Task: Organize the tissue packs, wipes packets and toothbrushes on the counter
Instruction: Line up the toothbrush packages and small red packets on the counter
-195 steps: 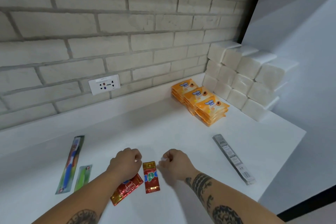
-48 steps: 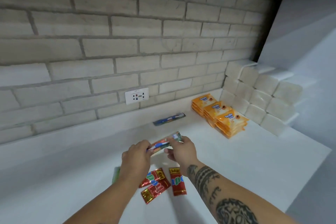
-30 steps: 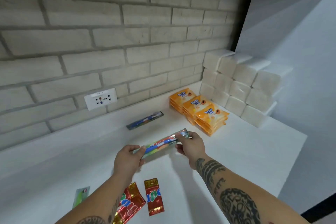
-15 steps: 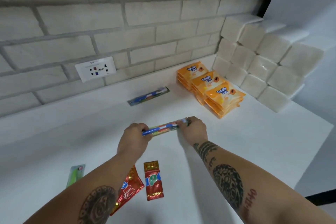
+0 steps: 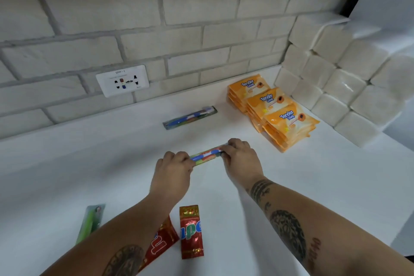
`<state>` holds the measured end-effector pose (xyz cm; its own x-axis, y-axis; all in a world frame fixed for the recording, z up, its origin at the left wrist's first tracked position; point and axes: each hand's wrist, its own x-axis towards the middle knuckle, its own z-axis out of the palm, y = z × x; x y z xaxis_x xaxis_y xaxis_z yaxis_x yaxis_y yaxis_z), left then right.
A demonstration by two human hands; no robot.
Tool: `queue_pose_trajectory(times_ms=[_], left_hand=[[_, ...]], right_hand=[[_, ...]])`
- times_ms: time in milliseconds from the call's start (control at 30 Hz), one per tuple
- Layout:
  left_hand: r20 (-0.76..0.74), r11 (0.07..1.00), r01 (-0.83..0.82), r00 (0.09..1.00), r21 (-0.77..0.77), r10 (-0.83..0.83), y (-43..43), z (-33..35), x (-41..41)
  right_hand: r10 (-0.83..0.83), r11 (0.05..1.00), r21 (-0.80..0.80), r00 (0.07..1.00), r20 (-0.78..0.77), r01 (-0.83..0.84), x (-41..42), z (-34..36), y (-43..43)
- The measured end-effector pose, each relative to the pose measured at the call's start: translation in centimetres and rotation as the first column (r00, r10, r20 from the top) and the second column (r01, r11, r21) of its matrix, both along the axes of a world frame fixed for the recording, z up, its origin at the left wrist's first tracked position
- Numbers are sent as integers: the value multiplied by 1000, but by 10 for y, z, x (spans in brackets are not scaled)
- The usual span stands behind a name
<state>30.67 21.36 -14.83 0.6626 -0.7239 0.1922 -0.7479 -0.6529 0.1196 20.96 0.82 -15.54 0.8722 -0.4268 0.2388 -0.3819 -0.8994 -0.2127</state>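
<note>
My fingers (image 5: 237,144) pinch both ends of a wrapped blue toothbrush (image 5: 207,154), crosswise; a second toothbrush (image 5: 190,117) lies beyond, left of stacked orange wipes packets (image 5: 289,123) and white tissue packs (image 5: 336,87).

Both forearms reach forward from the lower edge, bare and tattooed, and they come closer together toward the hands. The left hand (image 5: 172,171) is knuckles up, with its fingers curled on the left end of a packaged toothbrush (image 5: 206,155). The right hand (image 5: 241,161) grips the other end, fingers curled over it.
</note>
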Motion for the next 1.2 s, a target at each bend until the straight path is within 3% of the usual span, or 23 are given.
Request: queue_pose_trajectory(times_ms=[200, 333, 567, 1200], left_hand=[[83, 996, -59, 995, 61, 54, -20, -9, 24], [53, 992, -129, 990, 7, 128, -34, -11, 42], [60, 986, -159, 986, 45, 156, -48, -9, 55], [12, 977, -196, 981, 84, 196, -49, -13, 60]], right_hand=[[17, 1000, 26, 1000, -18, -16, 35, -7, -15], [62, 996, 72, 996, -65, -58, 57, -9, -22], [99, 991, 99, 983, -156, -85, 84, -13, -41], [143, 987, 99, 963, -227, -123, 97, -1, -44]])
